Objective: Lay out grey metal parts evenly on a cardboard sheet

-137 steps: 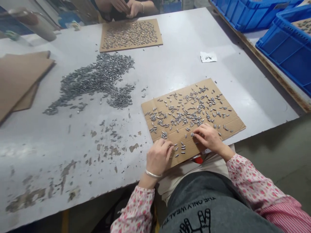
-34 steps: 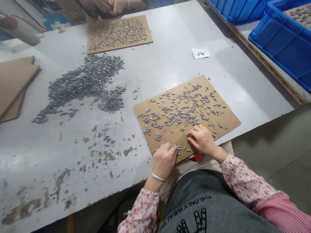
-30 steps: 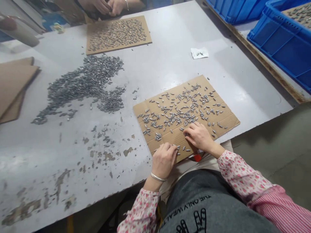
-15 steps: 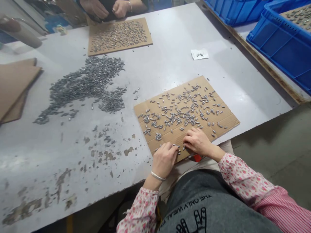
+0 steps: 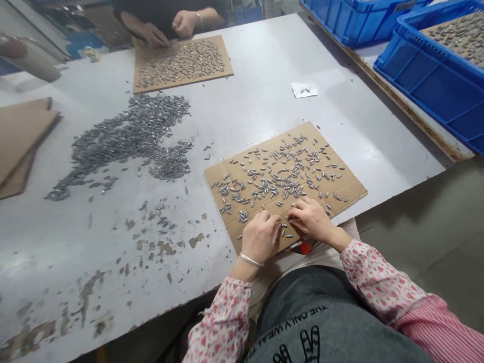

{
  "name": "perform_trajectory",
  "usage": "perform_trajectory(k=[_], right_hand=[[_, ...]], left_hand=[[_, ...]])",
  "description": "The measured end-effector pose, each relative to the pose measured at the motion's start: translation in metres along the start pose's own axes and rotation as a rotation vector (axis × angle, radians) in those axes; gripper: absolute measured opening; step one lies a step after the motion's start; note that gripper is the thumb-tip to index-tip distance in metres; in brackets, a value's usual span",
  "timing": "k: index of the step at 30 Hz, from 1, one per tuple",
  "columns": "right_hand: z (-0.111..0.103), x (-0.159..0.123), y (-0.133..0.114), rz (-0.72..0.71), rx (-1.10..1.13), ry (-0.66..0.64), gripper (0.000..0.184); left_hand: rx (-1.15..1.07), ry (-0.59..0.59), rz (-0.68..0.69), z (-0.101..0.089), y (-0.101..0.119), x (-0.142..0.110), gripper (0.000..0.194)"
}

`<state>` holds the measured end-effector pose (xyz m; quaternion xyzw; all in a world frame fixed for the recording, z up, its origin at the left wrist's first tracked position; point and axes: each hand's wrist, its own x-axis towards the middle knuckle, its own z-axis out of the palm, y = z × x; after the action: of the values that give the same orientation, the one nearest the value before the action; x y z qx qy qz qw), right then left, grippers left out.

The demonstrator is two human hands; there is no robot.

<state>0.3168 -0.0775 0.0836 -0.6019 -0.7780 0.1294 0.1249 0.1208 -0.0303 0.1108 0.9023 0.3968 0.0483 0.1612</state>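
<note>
A brown cardboard sheet (image 5: 333, 174) lies at the table's front edge, strewn with small grey spindle-shaped metal pieces (image 5: 272, 186). Over its near left part, my left hand (image 5: 260, 236) is closed with curled fingers, and its fingertips are hidden. My right hand (image 5: 310, 218) is just to the right, fingers pinched together, with one small metal piece (image 5: 287, 218) at the fingertips. A few loose pieces lie on the cardboard between the two hands. Beyond my left hand is a small cluster of pieces (image 5: 243, 216).
A large heap of metal pieces (image 5: 132, 131) lies left of the cardboard. Across the table, a co-worker's hands (image 5: 184, 23) are at another covered cardboard sheet (image 5: 181, 63). Blue crates (image 5: 427, 70) stand at the right, and cardboard sheets (image 5: 22, 136) at the left.
My left hand has shifted slightly right and up over the cardboard, nearer my right hand. Loose pieces now show between them. The co-worker's hand has come down to the far sheet's edge.
</note>
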Motion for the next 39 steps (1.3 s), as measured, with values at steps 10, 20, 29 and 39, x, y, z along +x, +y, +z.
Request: perform_trajectory(k=[10, 20, 29, 39], right_hand=[[-0.001, -0.001, 0.0, 0.081, -0.051, 0.063, 0.018], [-0.014, -0.007, -0.01, 0.021, -0.029, -0.101, 0.016], [-0.006, -0.013, -0.018, 0.058, -0.011, -0.121, 0.016], [-0.011, 0.012, 0.007, 0.15, -0.085, 0.025, 0.016]], left_hand=[[0.072, -0.088, 0.146, 0.012, -0.001, 0.029, 0.017], [0.15, -0.032, 0.204, 0.01, -0.011, 0.013, 0.019], [0.155, -0.095, 0.213, 0.006, -0.005, 0.005, 0.013], [0.212, -0.064, 0.138, 0.004, -0.002, 0.007, 0.015]])
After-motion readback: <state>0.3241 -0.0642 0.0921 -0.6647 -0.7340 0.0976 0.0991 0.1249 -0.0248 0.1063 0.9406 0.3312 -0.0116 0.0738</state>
